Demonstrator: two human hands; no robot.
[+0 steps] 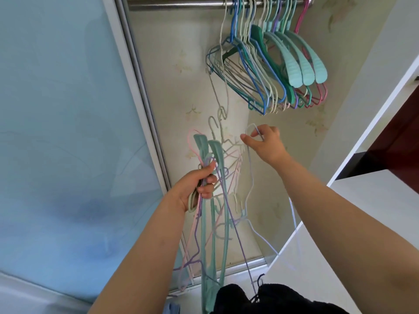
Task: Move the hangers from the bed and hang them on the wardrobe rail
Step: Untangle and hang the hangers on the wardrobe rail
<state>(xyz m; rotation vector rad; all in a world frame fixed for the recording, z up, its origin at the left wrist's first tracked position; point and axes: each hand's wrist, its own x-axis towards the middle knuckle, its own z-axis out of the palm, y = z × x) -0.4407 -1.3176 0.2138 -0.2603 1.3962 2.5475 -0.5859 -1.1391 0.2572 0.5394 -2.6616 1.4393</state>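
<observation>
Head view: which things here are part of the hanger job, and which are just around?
Part of the job:
- bundle of hangers, gripped by the left hand
- white hanger, its hook pinched by the right hand
- rail
- hangers on the rail

Just around:
- sliding door
- papered back wall
- dark cloth at the bottom edge

We see a brushed metal wardrobe rail [176,1], smooth matt plastic hangers [297,62] with ribbed ends, thin coated-wire hangers [249,177], a frosted glass door [68,132] and matt floral wallpaper [181,75].
</observation>
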